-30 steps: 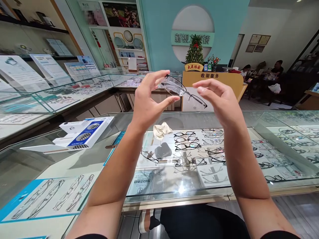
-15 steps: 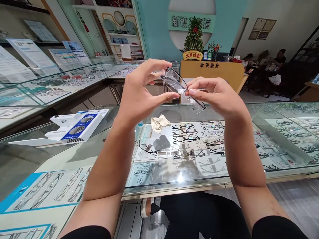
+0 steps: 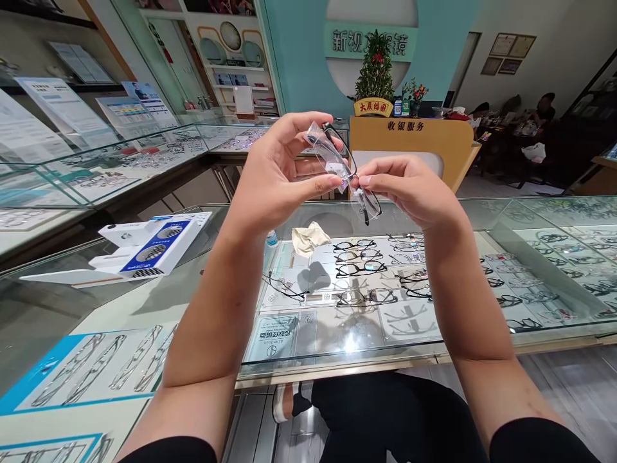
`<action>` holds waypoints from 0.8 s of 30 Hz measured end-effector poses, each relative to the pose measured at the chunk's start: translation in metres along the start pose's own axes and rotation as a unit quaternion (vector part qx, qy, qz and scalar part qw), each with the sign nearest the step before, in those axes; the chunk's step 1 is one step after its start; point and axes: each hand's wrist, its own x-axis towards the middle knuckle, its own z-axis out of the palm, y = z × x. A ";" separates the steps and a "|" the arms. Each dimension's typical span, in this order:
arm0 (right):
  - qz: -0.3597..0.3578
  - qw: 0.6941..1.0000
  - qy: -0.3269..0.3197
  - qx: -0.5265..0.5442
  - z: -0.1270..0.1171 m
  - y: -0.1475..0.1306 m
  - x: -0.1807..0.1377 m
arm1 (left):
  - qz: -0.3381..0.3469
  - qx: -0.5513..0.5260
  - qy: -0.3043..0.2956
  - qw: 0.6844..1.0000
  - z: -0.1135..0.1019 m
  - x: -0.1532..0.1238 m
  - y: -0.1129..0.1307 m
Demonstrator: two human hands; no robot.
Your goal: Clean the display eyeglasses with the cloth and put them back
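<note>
Low to the left of my left hand (image 3: 274, 177) sits a blue-and-white box (image 3: 149, 247). That hand pinches a lens of the black-rimmed eyeglasses (image 3: 334, 156). My right hand (image 3: 409, 193) pinches the frame just beside it. Beneath both hands, the glass display case (image 3: 366, 368) holds rows of spectacle frames.

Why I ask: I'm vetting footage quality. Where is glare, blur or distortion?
Head view: a bright reflection glares on the glass counter; straight lines lean near the frame's sides; the glasses, pinched between left hand and right hand, look sharp.
</note>
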 end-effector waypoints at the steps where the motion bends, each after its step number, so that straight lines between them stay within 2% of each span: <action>1: 0.000 1.000 0.006 0.000 0.001 0.001 0.000 | -0.002 -0.001 -0.001 1.000 0.000 0.000 -0.001; 5: -0.010 0.999 0.038 0.004 0.004 0.001 0.002 | -0.003 0.022 0.011 1.000 0.003 0.001 -0.006; 7: -0.016 0.998 0.056 0.005 0.006 0.001 0.002 | 0.009 0.059 0.042 0.997 0.007 0.001 -0.010; 9: -0.025 0.997 0.076 0.000 0.006 0.001 0.003 | 0.036 0.110 0.115 0.987 0.012 -0.001 -0.012; 12: -0.045 0.993 0.110 -0.023 0.007 0.004 0.004 | 0.125 0.194 0.269 0.935 0.023 -0.006 -0.008; 14: -0.063 0.988 0.130 -0.046 0.010 0.006 0.005 | 0.149 0.224 0.301 0.915 0.031 -0.011 -0.001; 16: -0.080 0.982 0.153 -0.074 0.014 0.008 0.004 | 0.106 0.223 0.268 0.931 0.037 -0.015 0.007; 20: -0.120 0.964 0.194 -0.138 0.026 0.008 0.002 | -0.026 0.167 0.159 0.973 0.040 -0.015 0.013; 24: -0.151 0.951 0.197 -0.181 0.036 0.010 0.002 | -0.070 0.110 0.133 0.983 0.038 -0.009 0.005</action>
